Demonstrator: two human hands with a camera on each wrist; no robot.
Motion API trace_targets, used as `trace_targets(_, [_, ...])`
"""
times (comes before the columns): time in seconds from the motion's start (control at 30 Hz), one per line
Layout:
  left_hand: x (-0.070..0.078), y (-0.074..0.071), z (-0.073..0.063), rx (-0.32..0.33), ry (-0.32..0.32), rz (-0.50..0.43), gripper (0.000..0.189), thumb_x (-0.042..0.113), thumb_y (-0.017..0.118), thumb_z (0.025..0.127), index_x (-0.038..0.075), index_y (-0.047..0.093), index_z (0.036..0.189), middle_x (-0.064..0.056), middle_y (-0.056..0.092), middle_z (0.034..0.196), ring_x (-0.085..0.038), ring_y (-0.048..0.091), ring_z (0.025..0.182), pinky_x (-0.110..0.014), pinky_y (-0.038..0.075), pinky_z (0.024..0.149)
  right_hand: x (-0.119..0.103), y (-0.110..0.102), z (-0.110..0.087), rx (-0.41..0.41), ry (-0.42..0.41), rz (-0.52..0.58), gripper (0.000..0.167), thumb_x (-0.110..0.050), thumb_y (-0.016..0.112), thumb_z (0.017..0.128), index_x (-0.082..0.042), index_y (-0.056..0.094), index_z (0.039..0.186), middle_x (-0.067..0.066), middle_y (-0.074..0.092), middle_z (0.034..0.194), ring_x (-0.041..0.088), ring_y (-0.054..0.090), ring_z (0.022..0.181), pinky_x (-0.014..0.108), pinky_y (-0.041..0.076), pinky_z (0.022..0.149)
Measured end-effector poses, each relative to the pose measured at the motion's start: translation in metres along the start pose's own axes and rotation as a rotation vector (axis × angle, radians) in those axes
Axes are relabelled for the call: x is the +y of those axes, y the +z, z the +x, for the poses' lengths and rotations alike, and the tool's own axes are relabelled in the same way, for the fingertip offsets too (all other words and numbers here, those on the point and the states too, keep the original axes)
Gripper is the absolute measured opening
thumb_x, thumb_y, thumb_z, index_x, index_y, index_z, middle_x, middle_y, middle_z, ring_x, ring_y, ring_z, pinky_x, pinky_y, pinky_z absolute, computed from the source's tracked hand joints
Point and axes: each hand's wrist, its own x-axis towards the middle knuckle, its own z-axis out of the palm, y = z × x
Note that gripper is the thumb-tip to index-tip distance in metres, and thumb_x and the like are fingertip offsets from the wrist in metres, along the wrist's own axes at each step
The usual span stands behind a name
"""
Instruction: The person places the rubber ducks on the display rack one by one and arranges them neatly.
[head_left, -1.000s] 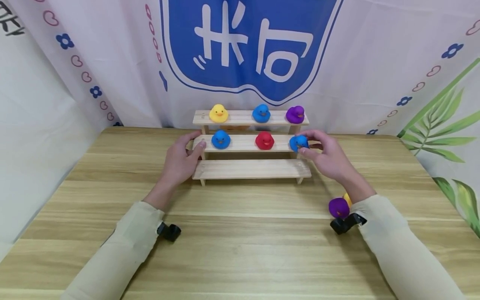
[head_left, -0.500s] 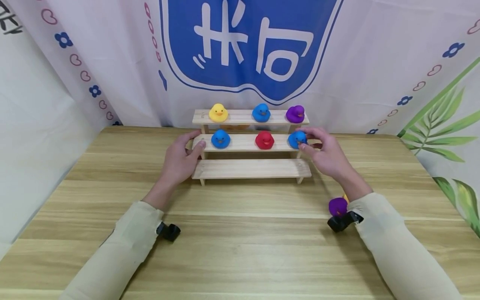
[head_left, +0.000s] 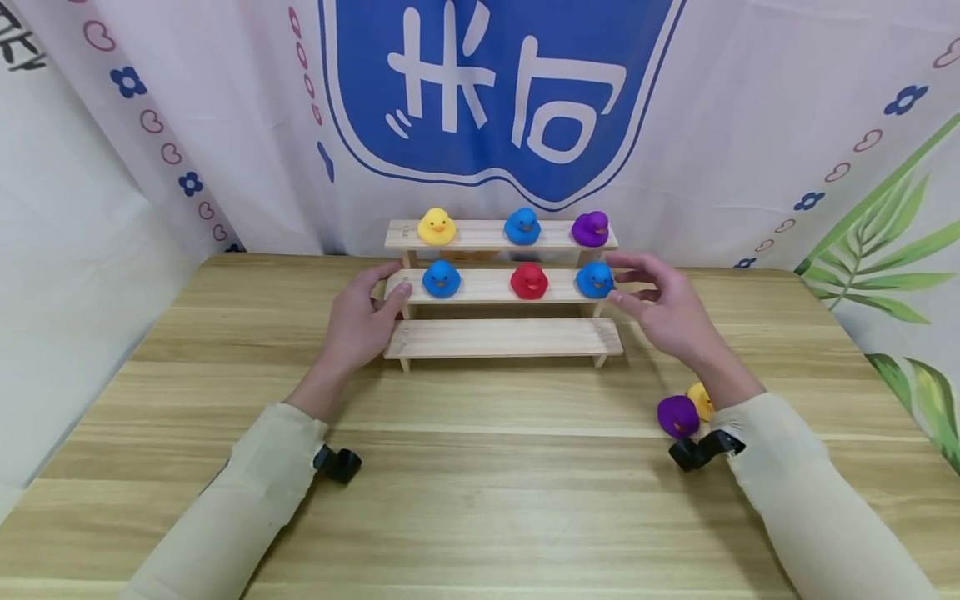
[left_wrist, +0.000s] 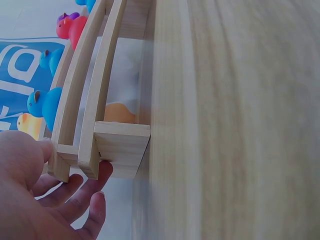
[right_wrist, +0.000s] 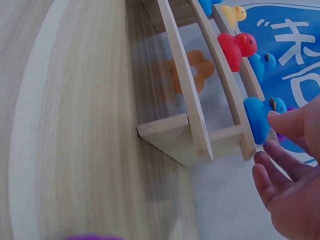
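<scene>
A three-tier wooden display stand [head_left: 502, 338] stands at the back of the table. My left hand [head_left: 362, 318] holds the left end of its middle shelf, thumb on top and fingers around the end. At the right end of that shelf sits a blue rubber duck [head_left: 595, 280]. My right hand [head_left: 666, 310] is just beside this duck, thumb and fingers spread apart with nothing between them. A red duck [head_left: 529, 282] and another blue duck [head_left: 441, 279] share the middle shelf. On the top shelf are a yellow duck [head_left: 437, 227], a blue duck [head_left: 522, 227] and a purple duck [head_left: 591, 229].
Near my right wrist, a purple duck [head_left: 678, 416] and a partly hidden yellow duck [head_left: 701, 400] lie on the wooden table [head_left: 480, 508]. A white cloth backdrop [head_left: 720, 125] with a blue emblem hangs close behind the stand. The lowest shelf bears no ducks.
My right hand shifted the blue duck slightly left on the middle shelf, then let go and drew back to the right. The left hand stayed on the stand.
</scene>
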Motion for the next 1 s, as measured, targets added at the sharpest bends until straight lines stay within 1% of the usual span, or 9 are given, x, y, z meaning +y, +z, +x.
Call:
trace_targets(0.1, [0.000, 0.000, 0.000, 0.001, -0.001, 0.000, 0.053, 0.037, 0.055, 0.111, 0.014, 0.049, 0.159, -0.017, 0.053, 0.155, -0.020, 0.070, 0.075, -0.027, 0.049, 0.053, 0.002, -0.007, -0.007, 0.008, -0.003, -0.015, 0.048, -0.016, 0.067, 0.105, -0.016, 0.056, 0.152, 0.006, 0.058, 0.153, 0.028, 0.055, 0.139, 0.016, 0.049, 0.098])
trace_targets(0.23, [0.000, 0.001, 0.000, 0.003, 0.000, 0.001, 0.053, 0.036, 0.055, 0.111, 0.013, 0.049, 0.159, -0.017, 0.053, 0.155, -0.021, 0.070, 0.075, -0.027, 0.049, 0.053, 0.008, -0.017, -0.017, 0.007, 0.012, -0.049, 0.051, -0.019, 0.070, 0.104, -0.015, 0.055, 0.152, 0.009, 0.057, 0.153, 0.029, 0.055, 0.138, 0.009, 0.048, 0.093])
trace_targets(0.33, [-0.001, 0.001, 0.001, 0.004, 0.003, 0.006, 0.053, 0.036, 0.055, 0.111, 0.013, 0.049, 0.159, -0.017, 0.053, 0.155, -0.021, 0.070, 0.074, -0.027, 0.049, 0.053, 0.014, -0.024, -0.025, 0.002, 0.012, -0.093, 0.050, -0.022, 0.070, 0.104, -0.016, 0.055, 0.152, 0.008, 0.058, 0.151, 0.029, 0.057, 0.135, 0.009, 0.048, 0.093])
trace_targets(0.43, [-0.001, 0.001, 0.001, 0.005, 0.002, 0.008, 0.053, 0.036, 0.055, 0.111, 0.014, 0.049, 0.159, -0.017, 0.054, 0.154, -0.021, 0.070, 0.073, -0.027, 0.048, 0.052, 0.020, -0.031, -0.034, -0.001, 0.011, -0.130, 0.048, -0.024, 0.070, 0.104, -0.018, 0.056, 0.150, 0.007, 0.061, 0.149, 0.026, 0.059, 0.130, 0.007, 0.048, 0.092])
trace_targets(0.6, [-0.001, 0.001, 0.001, 0.000, 0.002, 0.004, 0.054, 0.037, 0.055, 0.111, 0.014, 0.048, 0.160, -0.018, 0.056, 0.150, -0.023, 0.069, 0.072, -0.028, 0.048, 0.052, 0.028, -0.041, -0.049, -0.011, 0.022, -0.164, 0.046, -0.024, 0.071, 0.103, -0.019, 0.058, 0.147, 0.004, 0.063, 0.145, 0.007, 0.061, 0.118, 0.006, 0.049, 0.090])
trace_targets(0.67, [-0.002, 0.001, 0.001, 0.001, 0.004, 0.002, 0.054, 0.037, 0.055, 0.111, 0.014, 0.048, 0.160, -0.018, 0.055, 0.151, -0.023, 0.069, 0.072, -0.028, 0.048, 0.052, 0.032, -0.044, -0.053, -0.018, 0.019, -0.165, 0.045, -0.022, 0.072, 0.103, -0.018, 0.059, 0.146, 0.005, 0.064, 0.144, 0.001, 0.061, 0.115, 0.006, 0.050, 0.091])
trace_targets(0.8, [-0.002, 0.001, 0.001, 0.001, 0.005, 0.000, 0.054, 0.037, 0.055, 0.111, 0.014, 0.048, 0.160, -0.017, 0.055, 0.152, -0.023, 0.069, 0.073, -0.028, 0.048, 0.052, 0.040, -0.048, -0.061, -0.041, -0.014, -0.166, 0.043, -0.019, 0.072, 0.103, -0.015, 0.060, 0.144, 0.008, 0.065, 0.141, 0.002, 0.060, 0.117, 0.008, 0.050, 0.091])
trace_targets(0.9, [-0.002, 0.001, 0.001, 0.001, 0.003, -0.001, 0.054, 0.037, 0.055, 0.111, 0.014, 0.048, 0.160, -0.017, 0.053, 0.154, -0.023, 0.071, 0.075, -0.028, 0.049, 0.053, 0.044, -0.051, -0.068, -0.061, -0.031, -0.170, 0.043, -0.019, 0.072, 0.103, -0.012, 0.061, 0.143, 0.009, 0.065, 0.139, 0.003, 0.060, 0.118, 0.008, 0.051, 0.091])
trace_targets(1.0, [-0.002, 0.001, 0.002, -0.001, 0.003, -0.003, 0.054, 0.037, 0.055, 0.111, 0.014, 0.048, 0.160, -0.017, 0.052, 0.157, -0.024, 0.071, 0.077, -0.028, 0.049, 0.053, 0.047, -0.052, -0.074, -0.075, -0.035, -0.173, 0.041, -0.020, 0.073, 0.102, -0.012, 0.062, 0.141, 0.009, 0.066, 0.138, 0.002, 0.063, 0.116, 0.008, 0.050, 0.091])
